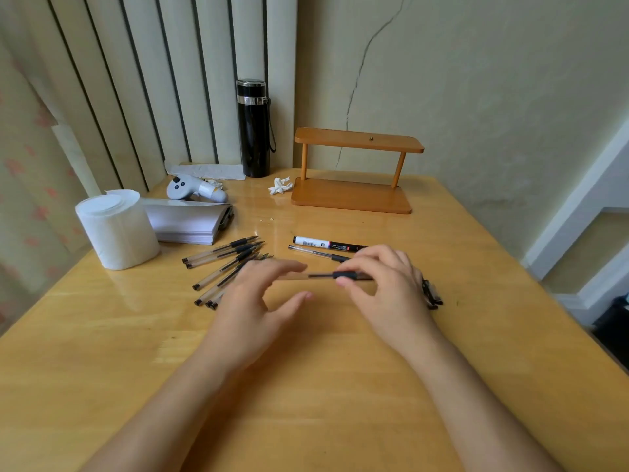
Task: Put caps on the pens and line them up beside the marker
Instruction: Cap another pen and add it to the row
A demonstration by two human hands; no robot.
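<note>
Over a wooden tabletop (306,386) the person holds one pen (335,275) level between both hands. The right hand (381,284) is closed on the pen's black grip end, thumb below and fingers curled over it. The left hand (258,294) is loosely open, fingers spread; its fingertips lie at the pen's clear barrel, but motion blur makes it unclear whether they pinch it.

Just beyond the hands the marker (328,244), white at its left end and black at its right, lies crosswise on the tabletop. A single capped-or-not pen (318,253) lies right beside it on the near side, parallel; its right end is hidden behind the right hand, so the cap cannot be judged.

To the left sits a loose pile of uncapped pens (226,264), tips pointing up and to the right, partly covered by the left hand. Behind the right wrist a few black caps (432,294) show on the tabletop.

Farther back stand a paper roll (117,229), a stack of paper (190,223), a grey controller (195,190), a black flask (253,127) and a small wooden shelf (354,172).
</note>
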